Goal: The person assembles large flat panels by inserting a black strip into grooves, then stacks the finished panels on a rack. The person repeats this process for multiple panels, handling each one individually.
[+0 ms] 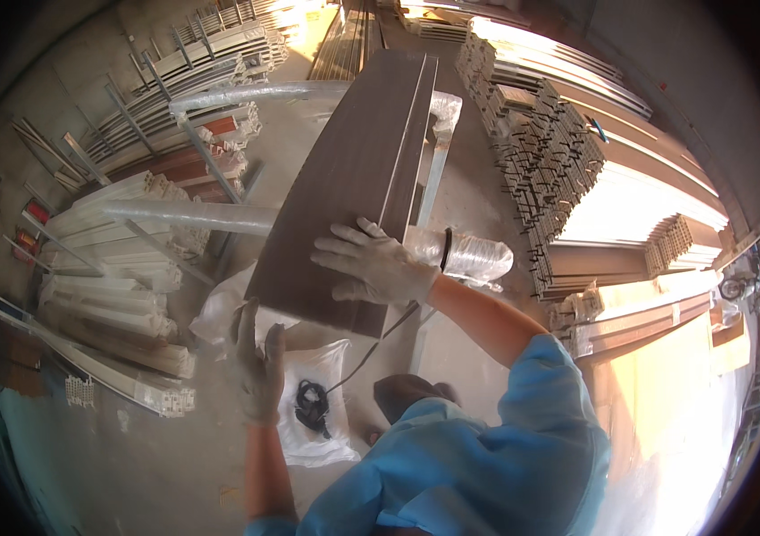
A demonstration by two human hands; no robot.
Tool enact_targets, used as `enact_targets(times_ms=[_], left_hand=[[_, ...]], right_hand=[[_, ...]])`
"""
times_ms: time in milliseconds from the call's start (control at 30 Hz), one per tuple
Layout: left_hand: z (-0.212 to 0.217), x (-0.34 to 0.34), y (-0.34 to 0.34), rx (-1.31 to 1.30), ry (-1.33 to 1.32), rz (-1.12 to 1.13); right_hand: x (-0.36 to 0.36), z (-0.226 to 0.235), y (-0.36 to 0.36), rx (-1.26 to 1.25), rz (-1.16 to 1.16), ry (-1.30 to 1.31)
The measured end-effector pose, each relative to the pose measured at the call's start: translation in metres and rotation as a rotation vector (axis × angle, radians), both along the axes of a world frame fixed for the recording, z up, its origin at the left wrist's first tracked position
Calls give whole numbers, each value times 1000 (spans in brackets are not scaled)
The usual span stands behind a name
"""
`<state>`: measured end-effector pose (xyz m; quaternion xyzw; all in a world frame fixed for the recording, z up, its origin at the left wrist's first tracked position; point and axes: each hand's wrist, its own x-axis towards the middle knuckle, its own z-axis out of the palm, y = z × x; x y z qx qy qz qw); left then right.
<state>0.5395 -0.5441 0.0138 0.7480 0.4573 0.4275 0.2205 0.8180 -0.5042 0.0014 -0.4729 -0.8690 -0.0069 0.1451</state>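
A long dark brown panel (353, 170) lies across two padded, plastic-wrapped rails (192, 216). My right hand (378, 263), in a light work glove, lies flat with fingers spread on the panel's near end. My left hand (257, 366), also gloved, hangs open just below the panel's near left corner and holds nothing. A narrow strip (411, 143) runs along the panel's right side.
Stacks of pale profiles (121, 286) fill the left side, and bundled long profiles (567, 152) fill the right. A white plastic bag (313, 415) with a black cable coil (313, 404) lies on the concrete floor by my feet.
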Motion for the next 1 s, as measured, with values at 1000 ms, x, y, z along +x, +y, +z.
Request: enact_targets(times_ms=[1000], left_hand=[[2, 150, 120, -101, 855, 496]], right_hand=[[198, -14, 202, 38, 601, 79]])
